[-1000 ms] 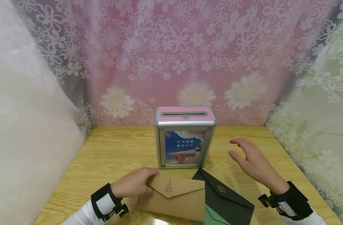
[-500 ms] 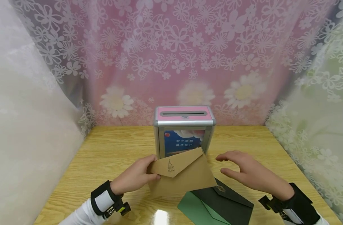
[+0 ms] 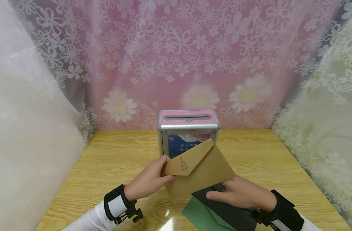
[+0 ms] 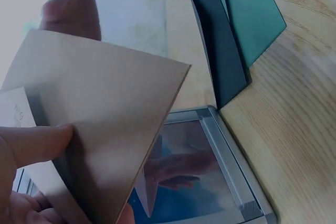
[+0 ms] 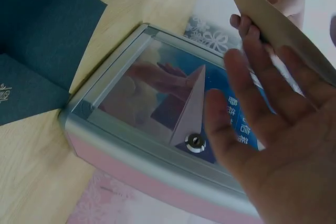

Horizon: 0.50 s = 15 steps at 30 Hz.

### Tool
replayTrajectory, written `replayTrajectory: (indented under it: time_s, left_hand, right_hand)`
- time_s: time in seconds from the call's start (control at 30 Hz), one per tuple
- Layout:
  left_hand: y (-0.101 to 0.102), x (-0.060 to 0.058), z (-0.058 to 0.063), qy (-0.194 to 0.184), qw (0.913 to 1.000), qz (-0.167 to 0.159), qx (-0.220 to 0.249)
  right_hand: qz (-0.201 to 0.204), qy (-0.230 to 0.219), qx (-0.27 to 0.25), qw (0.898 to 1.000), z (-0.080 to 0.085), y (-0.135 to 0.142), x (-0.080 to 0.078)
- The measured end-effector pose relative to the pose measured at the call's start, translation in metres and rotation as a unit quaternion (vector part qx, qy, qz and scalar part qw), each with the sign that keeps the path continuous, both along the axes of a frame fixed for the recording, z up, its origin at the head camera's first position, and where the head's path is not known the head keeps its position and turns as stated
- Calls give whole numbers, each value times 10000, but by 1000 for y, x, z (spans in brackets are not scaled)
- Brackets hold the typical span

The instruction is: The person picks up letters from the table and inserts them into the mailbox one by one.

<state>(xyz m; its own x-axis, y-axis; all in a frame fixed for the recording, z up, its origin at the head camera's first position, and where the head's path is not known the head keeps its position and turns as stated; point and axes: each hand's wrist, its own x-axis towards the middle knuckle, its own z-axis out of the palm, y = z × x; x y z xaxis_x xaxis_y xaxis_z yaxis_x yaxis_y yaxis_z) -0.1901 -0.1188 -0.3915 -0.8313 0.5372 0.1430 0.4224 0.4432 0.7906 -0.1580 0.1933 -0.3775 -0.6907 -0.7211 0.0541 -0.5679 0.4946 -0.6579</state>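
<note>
My left hand (image 3: 150, 178) pinches the left end of a brown kraft envelope (image 3: 201, 170), thumb on the front with the small sailboat print. The envelope is held tilted, right end up, in front of a pink and silver letter box (image 3: 190, 125) and covers much of its door. At the envelope's lower right corner is my right hand (image 3: 239, 192), its fingertips hidden behind the paper in the head view. In the right wrist view the right hand's fingers (image 5: 236, 87) are loosely spread beside the envelope (image 5: 268, 17), with the thumb apart from it.
A dark envelope (image 3: 219, 205) and a green envelope (image 3: 201, 215) lie overlapped on the wooden table (image 3: 121, 147), below my right hand. The box has a slot (image 3: 187, 117) on top and a door lock (image 5: 195, 142). A pink flowered curtain (image 3: 164, 64) hangs behind.
My left hand has lifted the brown envelope up and right, tilting it before the box, which uncovers more of the green envelope. My right hand has come left and down to the brown envelope's corner.
</note>
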Motion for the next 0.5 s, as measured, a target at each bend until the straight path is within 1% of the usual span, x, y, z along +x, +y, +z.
replayTrajectory:
  time_s: [0.07, 0.17, 0.23, 0.37, 0.4, 0.5]
  left_hand:
    - [3, 0, 0, 72, 10000, 8, -19]
    - [6, 0, 1, 152, 9999, -67, -16]
    - [7, 0, 1, 153, 9997, -205, 63]
    - [9, 1, 2, 151, 9985, -446, 289]
    - [10, 1, 2, 186, 9982, -461, 326]
    - [10, 1, 4, 468, 9974, -391, 373]
  right_hand:
    - [-107, 195, -90, 9997, 0, -3, -1]
    - [-233, 442, -427, 9978, 2, -5, -4]
    - [-238, 588, -697, 9955, 2, -6, -7]
    - [-260, 692, -1102, 9912, 6, -6, -13]
    - [-276, 704, -1153, 9905, 7, -5, -15]
    - [-326, 851, -1256, 9879, 13, -5, -22]
